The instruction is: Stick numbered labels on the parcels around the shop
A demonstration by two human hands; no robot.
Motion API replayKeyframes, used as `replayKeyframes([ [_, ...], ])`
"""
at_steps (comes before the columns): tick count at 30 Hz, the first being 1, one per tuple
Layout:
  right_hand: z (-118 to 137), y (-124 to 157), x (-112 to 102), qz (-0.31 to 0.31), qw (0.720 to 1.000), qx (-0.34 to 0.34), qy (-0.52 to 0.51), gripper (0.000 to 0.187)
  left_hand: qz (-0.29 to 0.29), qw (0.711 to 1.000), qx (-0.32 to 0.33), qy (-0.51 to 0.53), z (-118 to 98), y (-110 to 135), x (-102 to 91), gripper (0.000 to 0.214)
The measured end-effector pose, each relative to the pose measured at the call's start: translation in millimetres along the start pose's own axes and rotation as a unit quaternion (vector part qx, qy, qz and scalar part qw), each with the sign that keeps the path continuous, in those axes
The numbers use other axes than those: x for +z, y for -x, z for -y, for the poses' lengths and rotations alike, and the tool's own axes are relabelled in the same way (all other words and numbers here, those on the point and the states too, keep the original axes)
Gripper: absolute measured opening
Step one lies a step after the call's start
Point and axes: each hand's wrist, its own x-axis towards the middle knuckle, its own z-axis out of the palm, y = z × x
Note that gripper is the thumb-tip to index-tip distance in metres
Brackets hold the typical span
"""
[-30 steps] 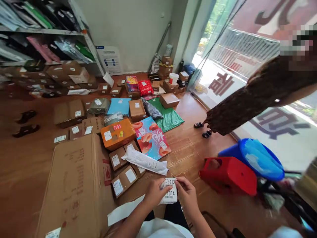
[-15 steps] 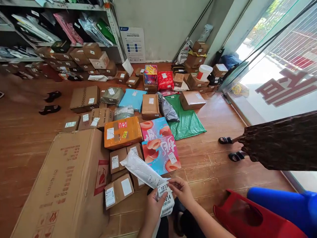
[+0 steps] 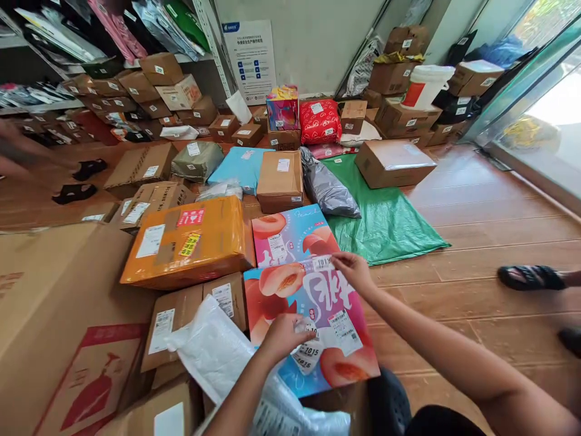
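My left hand (image 3: 282, 340) is closed on a roll of white number labels (image 3: 309, 356), held over a pink and blue box printed with peaches (image 3: 290, 315). Between the fingertips of my right hand (image 3: 356, 274) is a single number label (image 3: 322, 263), reading 1015, at that box's upper edge. A larger white printed label (image 3: 345, 332) is on the box's top. Below my left forearm lies a white padded mailer (image 3: 213, 342), partly covered by the arm. A second peach box (image 3: 297, 227) sits just beyond the first.
An orange taped carton (image 3: 193, 242) and a big brown carton (image 3: 54, 290) stand to the left. Beyond are a green bag (image 3: 385, 227), a grey bag (image 3: 329, 184) and several cartons. Sandalled feet of other people show at left and right (image 3: 531, 277).
My view has moved nearer the peach boxes. Both hands have gone from the mailer to over the near box, and my right hand has drawn a label away from the roll.
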Motion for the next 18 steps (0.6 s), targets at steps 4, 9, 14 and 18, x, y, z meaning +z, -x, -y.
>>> replayKeyframes([
  [4, -84.6, -65.1, -28.2, 0.004, 0.999, -0.039, 0.006, 0.033, -0.021, 0.988, 0.031, -0.152, 65.4, -80.4, 22.4, 0.037],
  [9, -138.7, -87.6, -44.6, 0.01, 0.999, -0.05, -0.003, 0.033, -0.048, 0.969, 0.073, -0.231, 103.0, -123.0, 46.4, 0.035],
  [14, -161.6, -100.2, -56.4, 0.015, 0.999, -0.039, -0.032, 0.033, -0.063, 0.954, 0.083, -0.281, 110.0, -131.0, 60.6, 0.037],
  [18, -180.1, -113.5, -69.8, 0.005, 0.998, -0.033, -0.05, 0.032, -0.071, 0.943, 0.079, -0.315, 108.9, -136.7, 66.9, 0.035],
])
